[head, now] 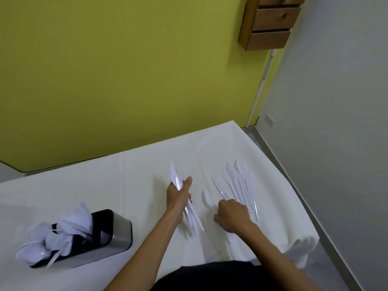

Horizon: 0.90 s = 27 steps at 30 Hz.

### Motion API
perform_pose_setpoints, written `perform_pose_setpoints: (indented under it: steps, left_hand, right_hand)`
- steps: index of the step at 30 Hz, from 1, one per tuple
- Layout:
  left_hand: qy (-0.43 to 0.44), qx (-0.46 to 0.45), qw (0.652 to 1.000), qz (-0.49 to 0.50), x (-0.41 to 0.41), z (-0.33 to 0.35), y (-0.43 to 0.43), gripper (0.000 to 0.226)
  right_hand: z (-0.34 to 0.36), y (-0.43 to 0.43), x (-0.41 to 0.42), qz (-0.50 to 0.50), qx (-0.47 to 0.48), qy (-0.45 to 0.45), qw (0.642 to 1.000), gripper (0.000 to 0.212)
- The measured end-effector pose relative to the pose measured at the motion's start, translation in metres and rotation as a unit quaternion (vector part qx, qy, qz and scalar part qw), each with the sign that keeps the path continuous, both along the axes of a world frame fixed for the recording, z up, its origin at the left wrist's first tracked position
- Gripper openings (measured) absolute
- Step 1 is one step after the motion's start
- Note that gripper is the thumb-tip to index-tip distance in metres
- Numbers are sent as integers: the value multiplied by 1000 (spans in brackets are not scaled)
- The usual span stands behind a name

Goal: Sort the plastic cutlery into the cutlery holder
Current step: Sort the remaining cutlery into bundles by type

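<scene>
Knives, white plastic and thin, are the job at this moment: a bundle of knives [175,177] stands clamped in your left hand [178,198], fingers and thumb wrapped round the middle of it, blades pointing away from you and handles fanning out below your wrist. Your right hand [233,215] is down on the cloth with its fingers curled over a single knife [207,199]; whether they have closed on it or only cover it cannot be told from here. Just beyond that hand the loose knives [239,185] lie in an overlapping fan, blades away from you. So the step looks like gathering, roughly the middle of it. The next move calls for lifting that one knife cleanly, sliding it into the bundle the same way round, and clearing the fan before you carry anything across. The pieces look light, slick and bendy, so squeeze the bundle evenly or it may splay. The cutlery holder [121,229], dark inside with a metal wall, sits well apart to your left, white spoons [39,232] and other pieces crowding its far compartments, while the end nearest you shows nothing rising from it. All of this rests on a white tablecloth [136,175] before a yellow-green wall [126,70].
</scene>
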<state>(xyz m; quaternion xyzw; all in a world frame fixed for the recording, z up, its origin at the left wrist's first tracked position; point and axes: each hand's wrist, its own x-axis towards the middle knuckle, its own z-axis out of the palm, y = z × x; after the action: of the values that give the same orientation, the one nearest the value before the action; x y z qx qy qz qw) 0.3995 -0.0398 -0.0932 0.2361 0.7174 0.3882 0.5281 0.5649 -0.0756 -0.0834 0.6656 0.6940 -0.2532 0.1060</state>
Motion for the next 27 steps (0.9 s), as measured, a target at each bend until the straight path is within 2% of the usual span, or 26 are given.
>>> perform_pose_setpoints:
  steps: [3,5,10,13,16,17,18,20,22,23,24,27]
  left_hand:
    - [21,13,999,-47,2,4,-2,43]
    - [26,20,998,-61,5,9,-2,45]
    - [42,75,994,-73,11,25,7,33]
    - [47,96,994,-23,11,39,17,29]
    - [-9,99,992,83,11,53,30,28]
    - [-31,100,988,116,10,58,35,25]
    - [-49,102,983,144,9,63,38,23]
    - [-82,109,974,180,9,71,43,21]
    - [-126,131,964,194,16,78,44,17]
    - [-145,142,960,194,21,80,42,15]
    - [-156,152,957,192,26,81,40,13]
    - [-145,171,958,180,31,80,39,18]
  right_hand:
    - [12,9,-8,-11,47,106,993,22]
    - [20,13,-16,16,76,156,985,23]
    - [19,23,-21,39,164,174,970,31]
    - [13,25,-17,-7,183,236,954,26]
    - [7,21,-15,-132,190,329,916,17]
    - [6,20,-15,-200,168,374,890,18]
    - [6,20,-16,-286,122,428,849,21]
    - [7,28,-20,-452,-1,531,716,30]
    - [13,41,-30,-534,-91,612,576,34]
    - [18,45,-37,-543,-117,635,537,34]
    - [22,48,-45,-536,-131,652,521,35]
    - [31,53,-61,-513,-137,670,518,42]
